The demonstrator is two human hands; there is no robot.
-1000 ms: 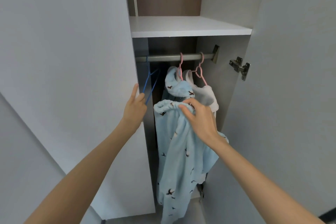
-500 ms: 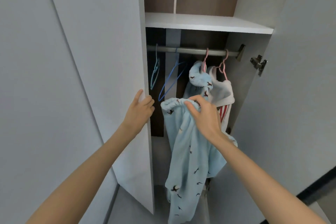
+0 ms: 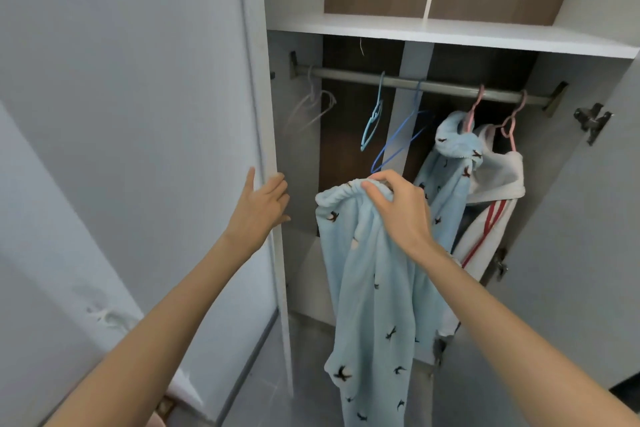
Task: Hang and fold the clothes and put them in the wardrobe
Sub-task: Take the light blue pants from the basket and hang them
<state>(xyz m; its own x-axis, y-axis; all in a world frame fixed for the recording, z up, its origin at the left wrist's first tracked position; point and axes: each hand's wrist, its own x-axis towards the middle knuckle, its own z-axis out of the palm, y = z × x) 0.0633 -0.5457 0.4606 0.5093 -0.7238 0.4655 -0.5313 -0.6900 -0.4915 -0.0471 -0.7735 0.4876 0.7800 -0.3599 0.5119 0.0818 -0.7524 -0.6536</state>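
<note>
wardrobe door is swung wider, edge gripped by left hand; empty hangers are bared | trousers are clutched in right hand; hanging is judged possible

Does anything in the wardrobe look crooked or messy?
Yes. The blue top is bunched up on its pink hanger and droops to one side instead of hanging flat. Beside it, the dark blue hanger hangs slanted on the rail.

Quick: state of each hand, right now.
Left hand: holds the edge of the wardrobe door, fingers hooked round it.
Right hand: grips the light blue garment at its gathered top edge.
</note>
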